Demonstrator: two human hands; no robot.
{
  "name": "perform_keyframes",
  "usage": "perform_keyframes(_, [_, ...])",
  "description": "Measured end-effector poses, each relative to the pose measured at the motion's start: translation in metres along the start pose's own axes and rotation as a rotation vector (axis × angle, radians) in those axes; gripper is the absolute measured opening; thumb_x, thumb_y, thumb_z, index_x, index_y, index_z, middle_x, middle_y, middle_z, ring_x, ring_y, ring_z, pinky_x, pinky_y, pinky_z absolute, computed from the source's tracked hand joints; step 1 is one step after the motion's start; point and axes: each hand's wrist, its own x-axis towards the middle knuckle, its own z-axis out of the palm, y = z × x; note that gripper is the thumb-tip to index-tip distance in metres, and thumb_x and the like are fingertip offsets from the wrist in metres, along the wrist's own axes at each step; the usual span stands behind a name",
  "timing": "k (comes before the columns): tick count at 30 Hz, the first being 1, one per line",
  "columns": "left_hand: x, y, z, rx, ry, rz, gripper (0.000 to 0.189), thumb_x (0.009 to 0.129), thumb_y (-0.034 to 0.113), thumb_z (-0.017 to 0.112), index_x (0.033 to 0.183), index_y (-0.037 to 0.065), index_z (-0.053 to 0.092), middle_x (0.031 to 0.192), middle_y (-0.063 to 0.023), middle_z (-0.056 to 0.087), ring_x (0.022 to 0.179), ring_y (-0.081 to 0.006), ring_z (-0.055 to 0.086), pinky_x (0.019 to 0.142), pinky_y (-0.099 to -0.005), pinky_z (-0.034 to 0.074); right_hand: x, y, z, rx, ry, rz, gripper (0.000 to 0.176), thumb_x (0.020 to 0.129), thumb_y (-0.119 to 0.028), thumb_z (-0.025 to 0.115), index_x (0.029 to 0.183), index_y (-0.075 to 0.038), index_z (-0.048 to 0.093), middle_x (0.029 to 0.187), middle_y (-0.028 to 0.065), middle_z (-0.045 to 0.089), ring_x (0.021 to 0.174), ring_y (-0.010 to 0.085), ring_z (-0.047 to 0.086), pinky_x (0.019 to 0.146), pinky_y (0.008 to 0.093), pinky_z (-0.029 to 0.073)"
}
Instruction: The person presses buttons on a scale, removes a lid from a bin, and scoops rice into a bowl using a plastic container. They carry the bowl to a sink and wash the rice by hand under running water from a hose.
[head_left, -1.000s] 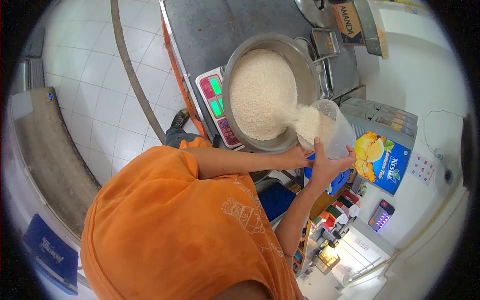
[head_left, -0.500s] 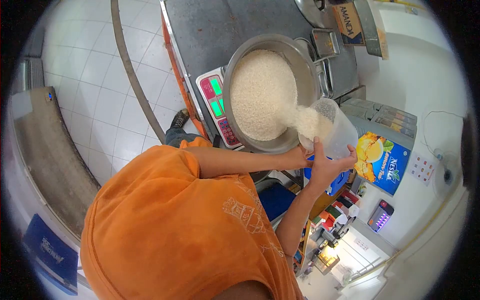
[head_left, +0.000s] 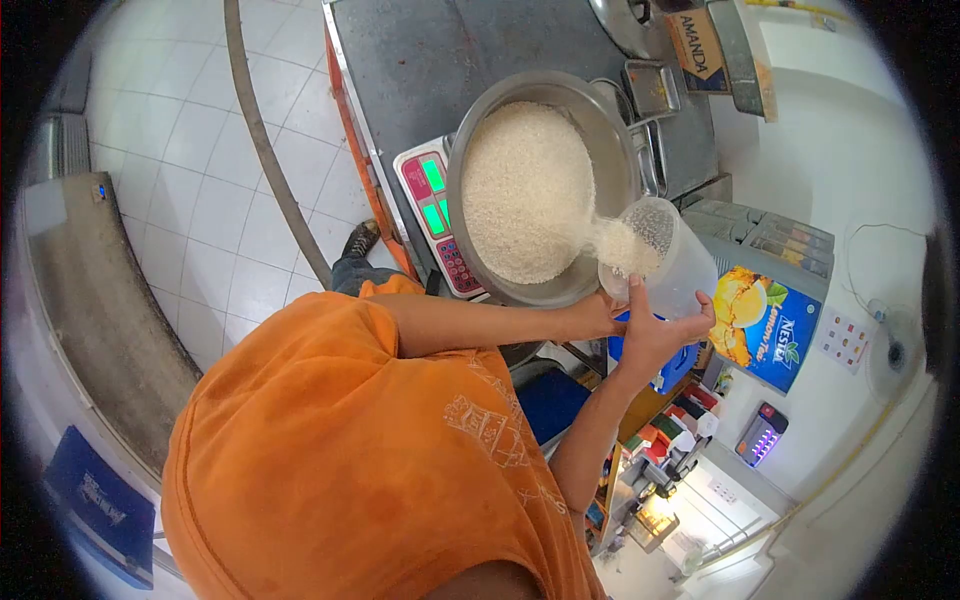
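Note:
A tilted translucent plastic container point(head_left: 690, 270) has its mouth over a large metal bowl point(head_left: 622, 150). White rice point(head_left: 530, 195) streams from it onto the heap in the bowl. My right hand point(head_left: 655, 335) grips the container's near side, with thumb and fingers spread around it. Beside it, at the container's rim near the bowl's edge, my left hand point(head_left: 598, 314) is closed on the container; its fingers are mostly hidden. The bowl sits on a digital scale point(head_left: 430, 205) with lit green displays; its digits are too small to read.
A dark metal table point(head_left: 420, 60) carries the scale, small metal trays point(head_left: 652, 88) and an AMANDA box point(head_left: 697, 50). Right of the container stands a drink dispenser with a Nestea panel point(head_left: 768, 325). A blue object point(head_left: 680, 368) is below my hands.
Less rice is left inside the container, and more of its clear wall shows. Both hands stay almost where they were as rice keeps flowing into the bowl.

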Motion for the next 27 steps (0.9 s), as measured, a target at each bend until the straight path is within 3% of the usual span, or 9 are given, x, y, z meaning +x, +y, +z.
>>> perform_keyframes(2, [0.010,-0.020,-0.001,-0.014,0.002,-0.074,0.106,0.077,0.005,0.080,0.155,0.004,0.007,0.162,-0.0121,0.019,0.149,-0.0210,0.021,0.122,-0.0371,0.018,0.001,0.003,-0.001,0.064,-0.006,0.050,0.084,0.065,-0.023,0.091,0.126,-0.001,0.038,0.128,0.0217,0.040,0.123,0.0339,0.039,0.104,0.0450,0.036])
perform_keyframes(4, [0.042,-0.088,-0.008,-0.121,0.006,0.411,0.097,0.080,0.032,0.082,0.151,0.002,0.023,0.153,-0.0206,0.031,0.144,-0.0252,0.028,0.117,-0.0427,0.028,0.001,0.016,0.004,0.291,-0.003,0.148,0.080,0.068,-0.022,0.089,0.127,-0.003,0.038,0.129,0.0216,0.040,0.124,0.0334,0.040,0.104,0.0467,0.035])
perform_keyframes(11, [0.002,-0.059,-0.010,0.214,0.191,0.303,0.108,0.084,0.034,0.079,0.156,0.007,0.003,0.161,-0.0187,0.017,0.148,-0.0323,0.021,0.117,-0.0442,0.029,0.001,0.073,-0.009,1.018,-0.005,0.817,0.066,0.080,-0.041,0.075,0.128,-0.010,0.042,0.133,0.0172,0.042,0.127,0.0339,0.042,0.101,0.0556,0.037])
perform_keyframes(18, [-0.008,-0.059,-0.019,0.303,-0.049,0.190,0.058,0.099,0.024,0.060,0.147,0.008,0.032,0.137,-0.0130,0.047,0.125,-0.0226,0.049,0.101,-0.0369,0.046,-0.039,0.125,-0.030,1.599,0.002,1.279,0.073,0.079,-0.057,0.068,0.133,-0.014,0.042,0.143,0.0171,0.038,0.129,0.0348,0.040,0.100,0.0629,0.032])
perform_keyframes(21, [-0.019,-0.057,-0.020,0.218,-0.086,0.051,0.040,0.101,0.017,0.056,0.138,0.005,0.045,0.125,-0.0102,0.058,0.118,-0.0190,0.055,0.100,-0.0349,0.046,-0.082,0.166,-0.028,1.321,0.132,1.282,0.078,0.076,-0.047,0.077,0.133,-0.009,0.040,0.142,0.0210,0.037,0.129,0.0371,0.039,0.105,0.0610,0.030])
perform_keyframes(23, [-0.028,-0.042,-0.019,0.476,-0.127,0.207,0.037,0.101,0.015,0.056,0.136,0.006,0.049,0.126,-0.0101,0.059,0.118,-0.0170,0.055,0.102,-0.0339,0.044,-0.114,0.191,-0.015,0.778,0.344,0.820,0.086,0.069,-0.034,0.087,0.132,-0.003,0.038,0.141,0.0249,0.036,0.127,0.0396,0.039,0.109,0.0553,0.030])
perform_keyframes(24, [-0.031,-0.041,-0.020,0.449,-0.114,0.192,0.036,0.101,0.015,0.055,0.135,0.006,0.050,0.126,-0.0099,0.060,0.118,-0.0167,0.056,0.103,-0.0336,0.044,-0.133,0.225,-0.012,0.239,0.297,0.676,0.090,0.061,-0.025,0.092,0.128,0.001,0.040,0.137,0.0256,0.038,0.125,0.0405,0.041,0.109,0.0496,0.033])
perform_keyframes(26, [-0.037,-0.040,-0.021,0.430,-0.082,0.147,0.034,0.101,0.014,0.054,0.134,0.005,0.051,0.126,-0.0095,0.061,0.118,-0.0169,0.056,0.104,-0.0333,0.043,-0.143,0.190,-0.031,-0.182,0.163,0.328,0.092,0.057,-0.031,0.093,0.126,0.001,0.042,0.134,0.0247,0.040,0.123,0.0401,0.042,0.108,0.0495,0.034])
perform_keyframes(27, [-0.039,-0.037,-0.023,0.447,-0.055,0.123,0.034,0.102,0.014,0.054,0.134,0.004,0.051,0.125,-0.0094,0.061,0.119,-0.0174,0.057,0.105,-0.0333,0.042,-0.147,0.184,-0.039,-0.209,0.175,0.359,0.092,0.057,-0.031,0.093,0.126,0.001,0.042,0.134,0.0247,0.040,0.123,0.0401,0.042,0.108,0.0495,0.034])
